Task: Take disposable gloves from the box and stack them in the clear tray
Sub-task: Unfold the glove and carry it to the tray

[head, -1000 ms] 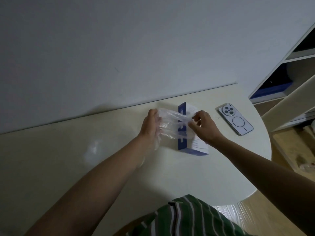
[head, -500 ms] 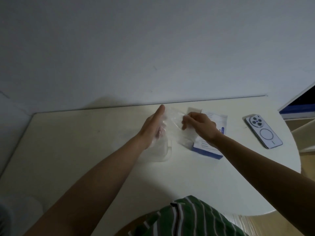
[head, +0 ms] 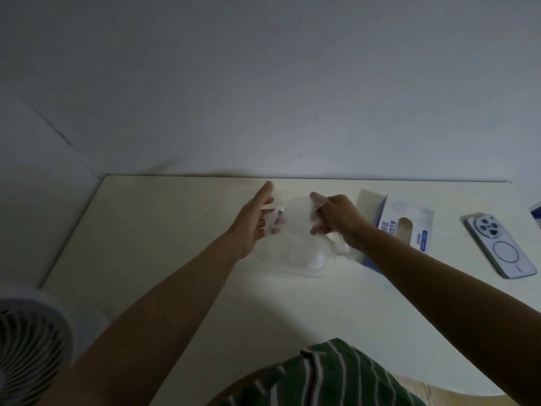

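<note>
Head view looks down on both hands raised over the pale bench (head: 152,247), with a thin, see-through glove (head: 294,221) spread between them. The left hand (head: 253,221) pinches one edge of the film with its thumb and bent fingers while the index finger points straight ahead. The right hand (head: 336,218) has its fingers (head: 317,200) curled round the other edge. Holding it at two edges seems meant to keep the limp plastic flat, so it can go down as a sheet rather than a crumpled wad. The glove hangs just above the clear tray (head: 317,273), which sits on the bench right under the hands, so the lay-down looks close but is not yet done. A pale patch shows through the tray's wall. It may be gloves already stacked, but the dim light and the clear plastic make it impossible to tell how many, if any. The box (head: 409,227) stands just right of the tray, within easy reach of the right hand, its oval slot facing up with something whitish inside, likely more gloves. A phone (head: 502,250) lies face down further right, and a fan (head: 26,344) sits at the lower left.
</note>
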A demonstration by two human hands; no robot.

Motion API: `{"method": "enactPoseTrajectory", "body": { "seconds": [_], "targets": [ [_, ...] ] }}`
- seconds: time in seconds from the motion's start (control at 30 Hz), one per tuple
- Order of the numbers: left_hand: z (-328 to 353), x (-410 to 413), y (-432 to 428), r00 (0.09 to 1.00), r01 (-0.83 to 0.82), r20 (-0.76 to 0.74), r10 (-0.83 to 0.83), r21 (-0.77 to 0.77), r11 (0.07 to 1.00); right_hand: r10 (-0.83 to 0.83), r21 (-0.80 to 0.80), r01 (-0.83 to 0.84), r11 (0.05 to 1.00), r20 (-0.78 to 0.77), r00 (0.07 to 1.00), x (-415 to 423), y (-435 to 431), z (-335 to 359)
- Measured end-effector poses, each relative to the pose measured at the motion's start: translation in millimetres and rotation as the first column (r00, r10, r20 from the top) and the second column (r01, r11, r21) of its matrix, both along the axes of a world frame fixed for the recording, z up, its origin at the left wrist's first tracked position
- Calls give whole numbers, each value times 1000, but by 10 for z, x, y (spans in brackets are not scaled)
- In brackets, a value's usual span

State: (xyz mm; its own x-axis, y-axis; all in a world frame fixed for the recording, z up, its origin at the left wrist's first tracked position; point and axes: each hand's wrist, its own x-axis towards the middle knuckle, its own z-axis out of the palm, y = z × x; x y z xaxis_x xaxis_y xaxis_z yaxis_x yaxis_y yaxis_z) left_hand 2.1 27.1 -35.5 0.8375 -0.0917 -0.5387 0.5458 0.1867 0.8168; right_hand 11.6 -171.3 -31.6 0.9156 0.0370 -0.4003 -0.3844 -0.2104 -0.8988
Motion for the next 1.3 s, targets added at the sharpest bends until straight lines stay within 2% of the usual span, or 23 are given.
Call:
{"method": "enactPoseTrajectory", "body": {
  "seconds": [0.13,0.2,0.27,0.3,0.33,0.4,0.47,0.53,0.57,0.6,0.67,0.73,0.8,0.87,0.93,1.0,1.03,1.07,1.1,1.13,1.2,1.23,1.3],
  "targets": [
    [-96,-34,86,981,108,139,-135,183,977,-139,205,175,963,-180,974,63,141,46],
    [-97,-32,76,989,-32,146,0,216,976,-165,262,225,939,-230,959,87,173,53],
    [-75,-2,61,973,-222,106,204,200,954,-139,217,196,956,-253,958,82,175,52],
    [-69,23,59,962,-266,124,241,265,927,-101,169,148,974,-256,961,70,170,49],
    [-71,50,60,962,-265,170,214,388,882,-59,120,91,989,-254,965,54,164,52],
    [-63,73,77,968,-213,246,58,669,713,-25,38,35,999,-239,971,26,141,86],
    [-64,77,98,968,-169,245,-62,811,559,-64,-39,57,998,-212,975,27,106,140],
    [-83,61,120,959,-170,256,-117,857,486,-113,-139,101,985,-81,990,42,68,179],
    [-101,51,125,956,-166,253,-147,882,441,-138,-214,149,965,66,988,52,49,189],
    [-123,42,123,956,-154,240,-171,902,404,-142,-282,219,934,269,953,51,43,214],
    [-168,24,104,954,-135,216,-209,929,343,-75,-266,287,920,601,796,-1,93,336],
    [-204,17,75,957,-116,189,-221,945,306,66,-240,132,962,671,738,-44,195,401],
    [-221,10,63,960,-97,165,-227,954,284,328,-370,-129,920,546,771,-85,341,352],
    [-231,5,72,962,-67,137,-238,958,280,549,-552,-322,769,313,775,-95,449,163],
    [-232,-8,91,960,-36,111,-255,958,283,610,-658,-413,629,89,788,-81,505,-54],
    [-208,-28,88,942,-20,101,-321,969,246,615,-698,-475,536,-62,786,-74,510,-231],
    [-203,-49,91,922,-39,107,-372,982,186,620,-699,-502,509,-107,777,-65,528,-303],
    [-194,-71,77,885,-98,125,-449,992,81,623,-694,-523,495,-136,770,-59,537,-358],
    [-192,-82,70,833,-186,137,-537,982,-39,627,-681,-543,491,-157,763,-51,563,-411],
    [-172,-90,47,765,-295,162,-623,949,-115,628,-672,-557,487,-174,759,-54,580,-449],
    [-159,-90,16,612,-404,131,-780,900,-165,631,-665,-580,470,-206,748,-45,616,-508],
    [-182,-80,2,574,-327,67,-816,933,-153,631,-662,-590,463,-221,743,-35,626,-533],
    [-269,-52,-16,612,-11,-94,-785,992,-127,626,-663,-597,451,-242,741,-8,643,-574]
  ]
}}
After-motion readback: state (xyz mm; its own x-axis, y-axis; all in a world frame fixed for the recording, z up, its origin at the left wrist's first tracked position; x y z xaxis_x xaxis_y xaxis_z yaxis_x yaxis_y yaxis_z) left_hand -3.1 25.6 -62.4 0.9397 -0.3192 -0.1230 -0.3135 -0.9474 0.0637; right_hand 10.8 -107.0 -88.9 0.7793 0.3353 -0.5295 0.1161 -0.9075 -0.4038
